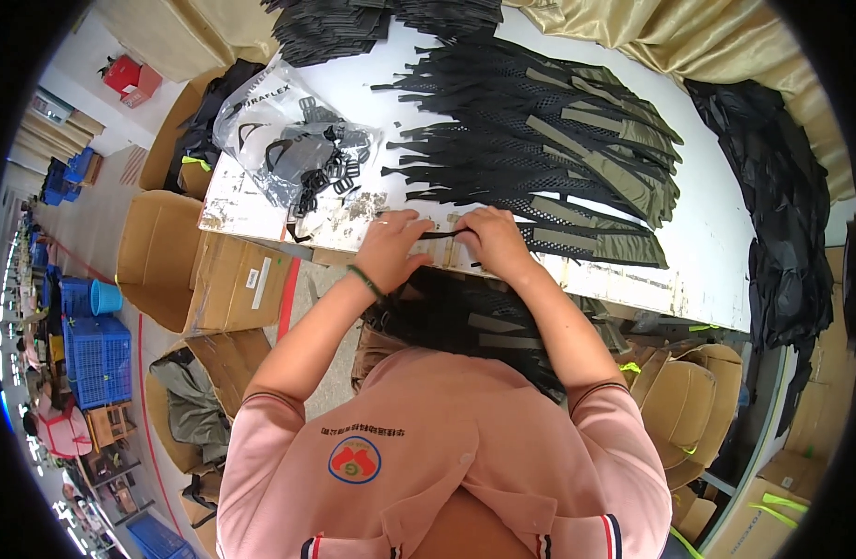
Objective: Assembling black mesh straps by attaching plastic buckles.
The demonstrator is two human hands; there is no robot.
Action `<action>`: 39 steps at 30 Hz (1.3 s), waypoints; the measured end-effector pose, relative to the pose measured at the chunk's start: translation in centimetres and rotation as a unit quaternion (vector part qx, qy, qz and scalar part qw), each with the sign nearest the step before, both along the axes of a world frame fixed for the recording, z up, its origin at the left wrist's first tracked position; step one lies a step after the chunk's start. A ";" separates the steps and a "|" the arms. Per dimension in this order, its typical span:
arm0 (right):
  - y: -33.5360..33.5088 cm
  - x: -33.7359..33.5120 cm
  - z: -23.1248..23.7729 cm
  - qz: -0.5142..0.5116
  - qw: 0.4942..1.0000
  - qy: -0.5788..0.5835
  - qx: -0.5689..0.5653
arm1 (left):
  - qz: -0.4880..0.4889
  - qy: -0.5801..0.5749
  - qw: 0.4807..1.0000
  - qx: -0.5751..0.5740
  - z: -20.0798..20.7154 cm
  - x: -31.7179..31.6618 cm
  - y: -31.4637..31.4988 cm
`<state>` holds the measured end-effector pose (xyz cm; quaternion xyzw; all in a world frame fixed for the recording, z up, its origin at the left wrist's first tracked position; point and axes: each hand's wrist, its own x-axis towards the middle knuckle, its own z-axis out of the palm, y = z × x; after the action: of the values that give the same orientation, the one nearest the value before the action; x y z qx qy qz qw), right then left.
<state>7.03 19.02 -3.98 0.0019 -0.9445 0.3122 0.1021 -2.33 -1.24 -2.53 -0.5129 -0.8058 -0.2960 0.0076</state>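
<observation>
A narrow black strap (442, 235) stretches between my hands at the near edge of the white table. My left hand (389, 250) is closed on its left end, thumb and fingers pinching it. My right hand (494, 240) is closed on the strap a little further right. From there it runs toward an olive and black mesh panel (623, 244) lying on the table. Whether a buckle is under my fingers is hidden. Beyond my hands lies a spread of similar strap panels (540, 121). To the left, black plastic buckles (330, 172) spill from a clear plastic bag (246, 116).
The white table (712, 210) has a worn near edge. Stacked black pieces (330, 37) sit at its far side. Cardboard boxes (237, 284) stand at the left, another box (684, 405) at the right. Black fabric (773, 205) hangs on the right; dark panels (465, 312) lie below the table edge.
</observation>
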 end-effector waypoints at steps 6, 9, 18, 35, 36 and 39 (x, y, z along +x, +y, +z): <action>2.5 1.1 -0.3 -0.008 0.997 -0.054 -0.047 | 0.003 -0.216 0.971 -0.100 -1.3 -1.5 1.2; 2.0 0.9 0.3 -0.006 0.998 -0.060 -0.036 | 0.009 -0.418 0.907 -0.050 -0.6 -1.0 1.0; 0.3 -0.2 1.6 0.037 0.970 -0.138 -0.195 | -0.015 -0.238 0.971 0.008 0.1 -0.6 0.6; -1.4 -1.7 -1.6 0.005 0.956 -0.066 -0.287 | 0.245 -0.032 0.965 -0.089 -3.3 -12.2 -4.0; -1.3 -1.7 -1.6 -0.009 0.960 -0.075 -0.271 | 0.241 -0.027 0.964 -0.112 -3.2 -12.0 -4.0; -1.1 -1.8 -2.3 0.000 0.956 -0.058 -0.288 | 0.217 0.036 0.972 -0.082 -3.7 -11.5 -4.2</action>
<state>5.25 17.95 -6.28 -0.0454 -0.8187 0.5707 0.0432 -13.81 -5.40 -6.20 -0.3350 -0.9186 -0.2015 0.0582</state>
